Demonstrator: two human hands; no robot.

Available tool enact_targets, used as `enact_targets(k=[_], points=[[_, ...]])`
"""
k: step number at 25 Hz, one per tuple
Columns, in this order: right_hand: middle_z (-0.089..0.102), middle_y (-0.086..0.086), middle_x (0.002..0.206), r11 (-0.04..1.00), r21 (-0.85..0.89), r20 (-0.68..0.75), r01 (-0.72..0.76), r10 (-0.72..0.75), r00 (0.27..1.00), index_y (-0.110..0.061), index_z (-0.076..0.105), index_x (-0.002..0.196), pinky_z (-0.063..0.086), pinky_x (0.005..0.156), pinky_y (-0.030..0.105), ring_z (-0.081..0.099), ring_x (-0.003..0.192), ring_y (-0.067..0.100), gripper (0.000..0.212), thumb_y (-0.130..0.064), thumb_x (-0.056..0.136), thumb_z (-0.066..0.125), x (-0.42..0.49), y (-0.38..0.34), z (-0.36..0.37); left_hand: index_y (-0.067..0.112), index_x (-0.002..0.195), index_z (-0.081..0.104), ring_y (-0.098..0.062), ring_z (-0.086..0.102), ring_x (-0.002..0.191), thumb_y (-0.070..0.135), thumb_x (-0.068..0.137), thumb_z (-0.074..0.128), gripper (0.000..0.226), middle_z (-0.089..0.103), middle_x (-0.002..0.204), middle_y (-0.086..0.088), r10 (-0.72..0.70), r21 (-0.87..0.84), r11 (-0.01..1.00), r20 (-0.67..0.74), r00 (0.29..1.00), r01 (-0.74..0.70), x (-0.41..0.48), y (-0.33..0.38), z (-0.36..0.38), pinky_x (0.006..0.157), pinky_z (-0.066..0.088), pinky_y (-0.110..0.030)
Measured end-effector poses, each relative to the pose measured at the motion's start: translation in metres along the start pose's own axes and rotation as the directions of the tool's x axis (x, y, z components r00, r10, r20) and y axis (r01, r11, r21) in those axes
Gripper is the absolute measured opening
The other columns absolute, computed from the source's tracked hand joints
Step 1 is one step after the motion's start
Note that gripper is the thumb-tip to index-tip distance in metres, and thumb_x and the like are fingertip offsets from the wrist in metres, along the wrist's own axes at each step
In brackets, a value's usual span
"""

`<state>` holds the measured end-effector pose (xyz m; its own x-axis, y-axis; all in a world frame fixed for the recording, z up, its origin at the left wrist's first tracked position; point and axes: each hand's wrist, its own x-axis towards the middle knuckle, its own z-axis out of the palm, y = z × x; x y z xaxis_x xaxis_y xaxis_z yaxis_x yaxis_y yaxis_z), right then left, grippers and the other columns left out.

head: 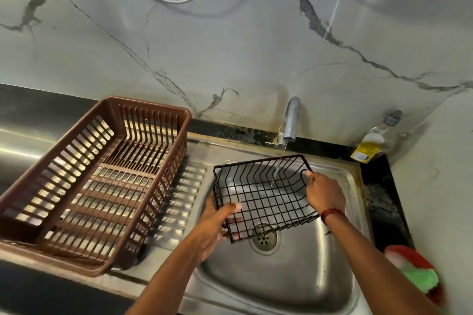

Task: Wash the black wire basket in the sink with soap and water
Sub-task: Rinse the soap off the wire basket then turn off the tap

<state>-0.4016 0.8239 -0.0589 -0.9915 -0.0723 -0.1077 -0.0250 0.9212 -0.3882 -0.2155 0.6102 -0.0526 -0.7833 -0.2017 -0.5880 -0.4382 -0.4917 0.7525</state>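
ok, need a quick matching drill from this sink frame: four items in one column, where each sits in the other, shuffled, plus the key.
Items
1. wire basket
2. brown crate
3. soap bottle
4. green scrubber

Places
A. back right corner of the counter, against the wall
B. on the drainboard left of the sink
C. held over the basin, under the tap stream
D. in a red dish at the right edge

Pairs: 1-C, 2-B, 3-A, 4-D
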Motion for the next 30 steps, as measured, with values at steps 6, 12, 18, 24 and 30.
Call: enact_targets(k=[6,12,18,24,30], points=[[0.063,0.013,0.098,0.948,-0.146,-0.263,0.282,-0.313,0.913,-0.009,0.060,0.104,0.048,0.064,0.034,0.060,0.088,0.030,0.022,-0.020,0.085,0.059,-0.011,-0.020,-0.019,0.019,0.142,0.045,-0.035,0.067,0.100,0.021,0.058,0.058,0.085,0.063,0.125,-0.021,0.054,0.017,0.998,-0.053,0.997,-0.053,0.007,0.018,0.009,0.077,0.058,-0.050],[0.073,0.000,0.095,0.863,0.043,0.160,0.504,-0.504,0.849,-0.017,0.073,0.089,0.054,0.089,0.034,0.067,0.088,0.012,0.024,-0.002,0.089,0.055,0.037,-0.037,-0.012,0.010,0.117,0.064,-0.041,0.065,0.088,0.021,0.056,0.053,0.062,0.066,0.099,-0.021,0.066,-0.057,0.996,-0.104,0.992,-0.072,0.023,0.028,0.019,0.085,0.055,-0.054],[0.071,0.002,0.107,0.775,0.009,0.293,0.632,-0.606,0.739,-0.016,0.071,0.105,0.051,0.095,0.031,0.066,0.097,0.013,0.019,-0.012,0.095,0.056,0.039,-0.068,-0.002,0.007,0.097,0.067,-0.040,0.064,0.080,0.012,0.077,0.044,0.031,0.067,0.085,-0.019,0.037,-0.064,0.997,-0.110,0.993,-0.044,0.038,0.036,0.027,0.088,0.053,-0.056],[0.072,0.001,0.090,0.838,0.006,0.242,0.546,-0.531,0.812,-0.015,0.073,0.095,0.052,0.083,0.026,0.065,0.078,0.011,0.023,-0.017,0.096,0.050,0.044,-0.063,-0.007,0.012,0.108,0.066,-0.041,0.066,0.082,0.016,0.074,0.046,0.040,0.068,0.088,-0.018,0.056,-0.051,0.997,-0.064,0.996,-0.059,0.047,0.042,0.026,0.081,0.056,-0.052],[0.056,0.000,0.060,0.872,-0.187,0.180,0.452,-0.422,0.889,-0.014,0.059,0.063,0.051,0.061,0.030,0.056,0.057,0.015,0.027,-0.012,0.089,0.051,0.037,-0.058,-0.019,0.009,0.110,0.064,-0.041,0.067,0.080,0.014,0.073,0.046,0.042,0.068,0.089,-0.018,0.053,-0.026,0.998,-0.062,0.997,-0.054,0.053,0.040,0.027,0.090,0.054,-0.061]])
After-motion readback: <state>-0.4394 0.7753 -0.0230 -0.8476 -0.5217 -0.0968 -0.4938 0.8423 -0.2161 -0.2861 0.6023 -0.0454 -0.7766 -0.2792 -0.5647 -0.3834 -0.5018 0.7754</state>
